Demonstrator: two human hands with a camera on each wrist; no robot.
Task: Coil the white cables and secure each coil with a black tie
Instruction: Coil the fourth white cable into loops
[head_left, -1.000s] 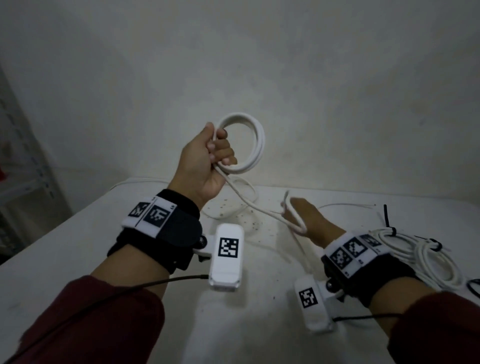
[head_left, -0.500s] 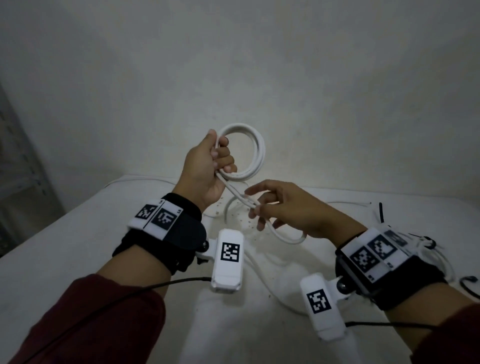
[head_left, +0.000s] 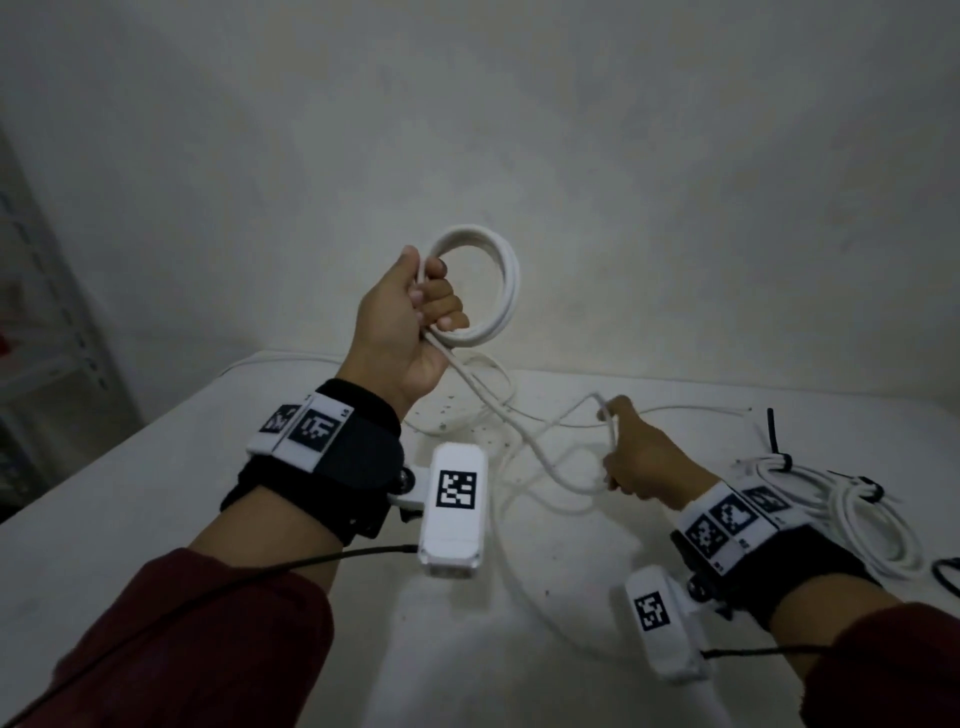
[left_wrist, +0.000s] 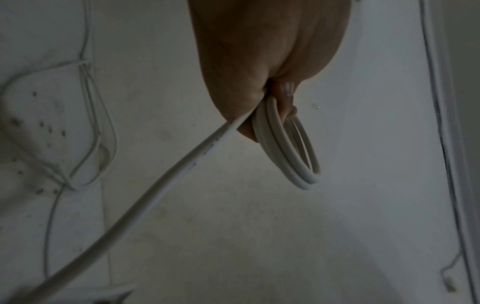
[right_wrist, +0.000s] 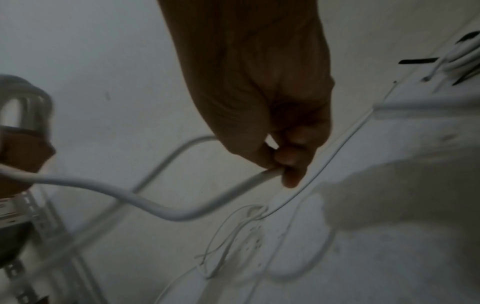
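Note:
My left hand (head_left: 415, 312) is raised above the white table (head_left: 156, 493) and grips a coil of white cable (head_left: 506, 280) of several loops; the coil (left_wrist: 288, 152) shows edge-on under my fist (left_wrist: 249, 86) in the left wrist view. A loose length of the same cable (head_left: 524, 441) runs down and right to my right hand (head_left: 631, 457), which pinches it low over the table. Thumb and fingers (right_wrist: 288, 162) close on the cable (right_wrist: 166, 209) in the right wrist view.
Finished white coils (head_left: 852, 504) bound with black ties (head_left: 782, 460) lie at the table's right edge. Thin white cables (head_left: 649, 410) and a white power strip (head_left: 467, 415) lie along the back. A metal shelf (head_left: 47, 332) stands at the far left.
My right hand, up by the coil half a second ago, has dropped down and right with the cable pinched. The left hand stays raised with the coil.

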